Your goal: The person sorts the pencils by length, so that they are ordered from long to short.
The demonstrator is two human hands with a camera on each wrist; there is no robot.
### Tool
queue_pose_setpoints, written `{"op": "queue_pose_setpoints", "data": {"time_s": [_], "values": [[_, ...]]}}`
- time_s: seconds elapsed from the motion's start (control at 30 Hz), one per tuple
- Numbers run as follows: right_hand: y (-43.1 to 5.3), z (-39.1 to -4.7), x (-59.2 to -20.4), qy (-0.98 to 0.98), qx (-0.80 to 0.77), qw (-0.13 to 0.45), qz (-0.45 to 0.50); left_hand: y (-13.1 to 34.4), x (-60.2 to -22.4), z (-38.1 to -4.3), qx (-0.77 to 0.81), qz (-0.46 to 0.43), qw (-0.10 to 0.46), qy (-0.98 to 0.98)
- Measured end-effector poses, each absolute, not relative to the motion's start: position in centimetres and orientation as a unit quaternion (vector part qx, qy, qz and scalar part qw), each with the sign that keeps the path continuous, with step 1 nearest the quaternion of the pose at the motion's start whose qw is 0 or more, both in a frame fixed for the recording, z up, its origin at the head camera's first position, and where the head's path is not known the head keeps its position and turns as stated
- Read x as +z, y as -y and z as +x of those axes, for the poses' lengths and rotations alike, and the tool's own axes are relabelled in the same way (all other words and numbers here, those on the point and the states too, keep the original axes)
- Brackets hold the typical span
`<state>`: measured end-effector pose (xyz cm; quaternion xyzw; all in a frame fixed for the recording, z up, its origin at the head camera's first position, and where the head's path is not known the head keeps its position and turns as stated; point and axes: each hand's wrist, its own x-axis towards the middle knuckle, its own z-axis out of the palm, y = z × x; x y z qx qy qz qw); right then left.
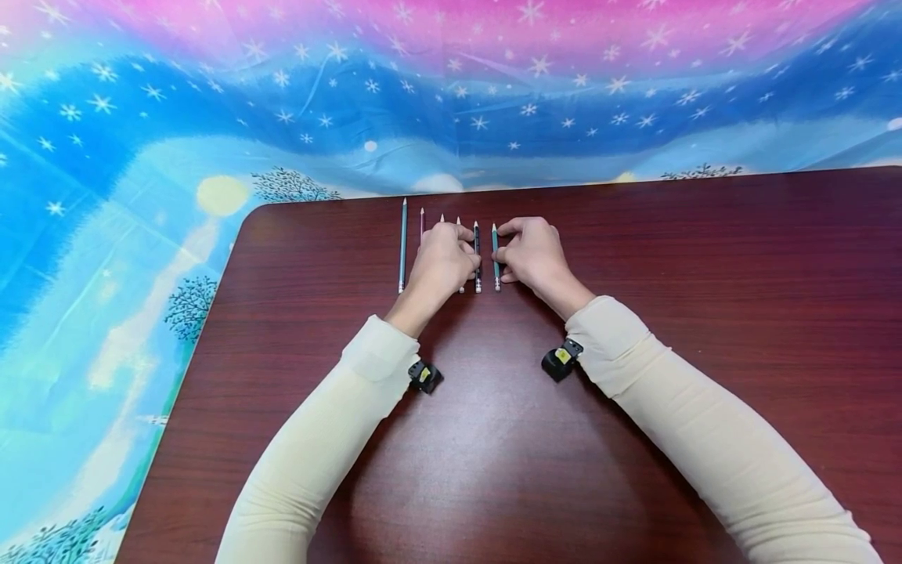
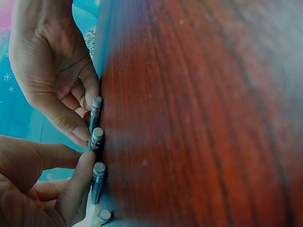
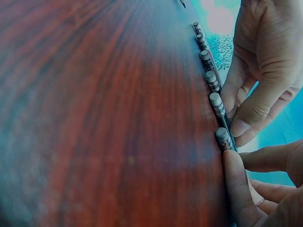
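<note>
Several eraser-tipped pencils stand side by side in a row near the table's far edge, points away from me. My left hand [image 1: 441, 258] pinches the black pencil [image 1: 478, 270] at the row's right part, its thumb overlapping the shaft. At the right end, my right hand [image 1: 534, 249] holds the teal pencil [image 1: 496, 270] between thumb and fingers. Both pencils lie on the table, a narrow gap between them. A blue pencil [image 1: 403, 247] marks the row's left end, with a purplish pencil [image 1: 422, 222] beside it. The left hand partly hides the pencils in the middle.
The dark reddish wooden table [image 1: 493, 470] ends just behind the pencil points. Beyond it hangs a bright snow-scene cloth [image 1: 451, 94], which also runs down the table's left side. A small black camera [image 1: 425, 376] is strapped at the left wrist, another camera [image 1: 561, 360] at the right.
</note>
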<state>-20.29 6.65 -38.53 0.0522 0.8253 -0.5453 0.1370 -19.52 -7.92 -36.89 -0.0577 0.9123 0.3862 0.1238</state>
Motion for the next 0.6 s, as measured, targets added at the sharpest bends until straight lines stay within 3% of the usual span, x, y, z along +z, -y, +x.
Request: {"op": "queue_pose_setpoints", "data": {"time_s": [0.6], "values": [[-6.65,-20.26,-38.46,-0.819,-0.555,0.139,0.053,7.97,-36.71,-19.41,0.403,-0.056,0.127,-0.905]]}}
